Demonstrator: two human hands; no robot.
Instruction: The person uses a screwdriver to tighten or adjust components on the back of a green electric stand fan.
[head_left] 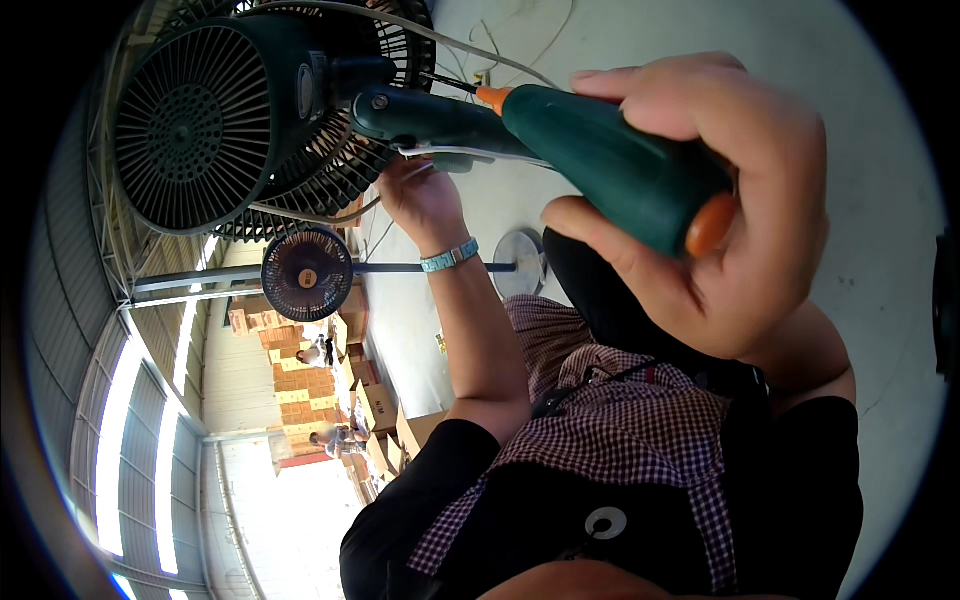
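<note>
My right hand (760, 190) is wrapped round a screwdriver (610, 165) with a dark green handle and orange ends. Its thin shaft points left, the tip close to the joint between a fan's neck and motor housing; I cannot tell whether it touches a screw. The dark green fan (195, 125) has a slotted round motor cover and a black wire grille behind it. Below the fan's neck (440, 120), my left hand (425, 205) reaches up against the fan, its fingers mostly hidden by the neck and grille. A pale cable (470, 152) runs along the neck.
A second standing fan (307, 275) with a round base (520, 262) stands beyond my left forearm. Stacked cardboard boxes (300, 385) and two people are farther off at left. Loose cables (540, 45) lie on the pale floor (640, 30).
</note>
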